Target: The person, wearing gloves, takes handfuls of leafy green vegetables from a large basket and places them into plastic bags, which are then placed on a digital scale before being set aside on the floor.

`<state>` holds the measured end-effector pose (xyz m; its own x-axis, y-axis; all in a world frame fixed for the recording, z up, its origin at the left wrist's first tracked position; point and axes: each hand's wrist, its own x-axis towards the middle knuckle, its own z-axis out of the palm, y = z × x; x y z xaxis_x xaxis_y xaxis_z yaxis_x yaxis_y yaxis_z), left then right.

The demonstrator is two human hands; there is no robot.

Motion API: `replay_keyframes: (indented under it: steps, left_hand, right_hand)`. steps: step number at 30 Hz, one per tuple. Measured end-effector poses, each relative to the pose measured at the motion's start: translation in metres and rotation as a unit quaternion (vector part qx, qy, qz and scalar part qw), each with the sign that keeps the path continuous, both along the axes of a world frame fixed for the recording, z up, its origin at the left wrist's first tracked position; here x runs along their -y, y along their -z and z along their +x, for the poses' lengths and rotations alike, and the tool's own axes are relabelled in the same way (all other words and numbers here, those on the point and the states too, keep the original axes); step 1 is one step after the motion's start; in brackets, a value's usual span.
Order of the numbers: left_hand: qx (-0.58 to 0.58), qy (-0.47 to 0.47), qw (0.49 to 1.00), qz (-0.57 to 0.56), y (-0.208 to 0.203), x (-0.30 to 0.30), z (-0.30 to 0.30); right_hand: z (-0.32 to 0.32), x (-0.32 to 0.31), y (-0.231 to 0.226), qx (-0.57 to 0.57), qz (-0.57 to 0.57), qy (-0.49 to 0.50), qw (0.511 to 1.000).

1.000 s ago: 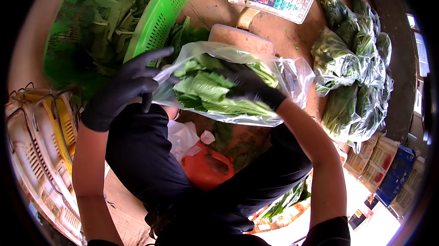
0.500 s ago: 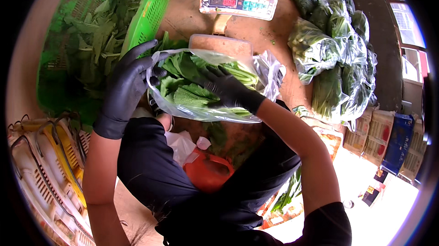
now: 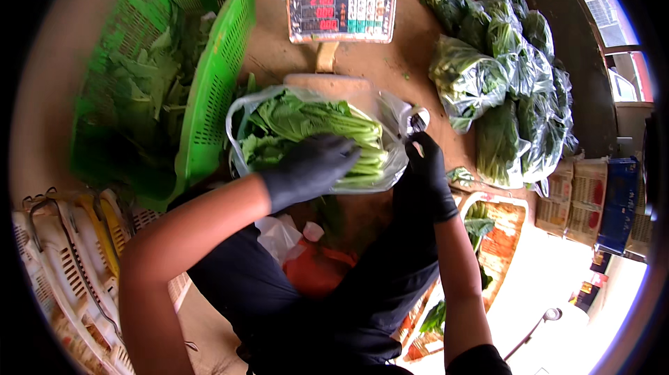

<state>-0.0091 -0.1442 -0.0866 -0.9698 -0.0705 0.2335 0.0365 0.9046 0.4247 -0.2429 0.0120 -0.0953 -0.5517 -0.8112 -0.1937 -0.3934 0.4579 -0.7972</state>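
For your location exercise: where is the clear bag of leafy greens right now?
In the head view, the bag of greens sits at centre on the scale platform, below the scale display, right of the green crate, under the left hand.

your left hand [image 3: 310,169] lies flat, black-gloved fingers spread, forearm bare; your right hand [image 3: 426,166] is raised, fingertips pinched together.

- A brown table top [image 3: 411,79] carries it all, bare and a little scuffed between the things.
- A weighing scale [image 3: 327,82] stands in the middle, its display panel [image 3: 341,13] at the far side.
- A green plastic crate [image 3: 167,75] sits at the left, full of loose leafy greens.
- At the right, a pile of bagged greens [image 3: 502,75] lies heaped, bag touching bag.
- A few stray leaf scraps [image 3: 460,176] lie near that pile.
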Motion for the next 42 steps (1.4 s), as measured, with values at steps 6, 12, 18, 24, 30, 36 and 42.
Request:
replay_keyframes:
  steps: [6, 12, 18, 24, 30, 36, 42]
  left_hand:
    - [0.128, 0.111, 0.984, -0.059, 0.083, 0.002, -0.063]
    - [0.093, 0.097, 0.991, 0.022, 0.125, -0.019, -0.051]
    - [0.117, 0.09, 0.941, 0.303, 0.151, -0.04, -0.098]
    - [0.249, 0.064, 0.966, 0.003, 0.141, -0.038, -0.076]
    - [0.046, 0.016, 0.998, 0.046, 0.043, -0.025, -0.037]
    - [0.036, -0.1, 0.985, 0.138, 0.033, 0.007, 0.05]
    - [0.075, -0.186, 0.957, 0.209, 0.0, -0.026, 0.089]
  right_hand:
    - [0.015, 0.005, -0.045, 0.499, 0.071, -0.075, 0.86]
    - [0.028, 0.003, -0.086, 0.488, -0.069, -0.053, 0.869]
    - [0.026, -0.018, -0.087, 0.414, -0.164, -0.041, 0.894]
    - [0.033, -0.126, -0.081, -0.062, -0.129, -0.043, 0.989]
    - [0.079, -0.492, -0.045, -0.192, 0.082, 0.361, 0.909]
    - [0.145, -0.741, -0.022, -0.063, 0.47, 0.426, 0.77]
    - [0.09, -0.69, 0.024, -0.162, 0.334, 0.318, 0.872]
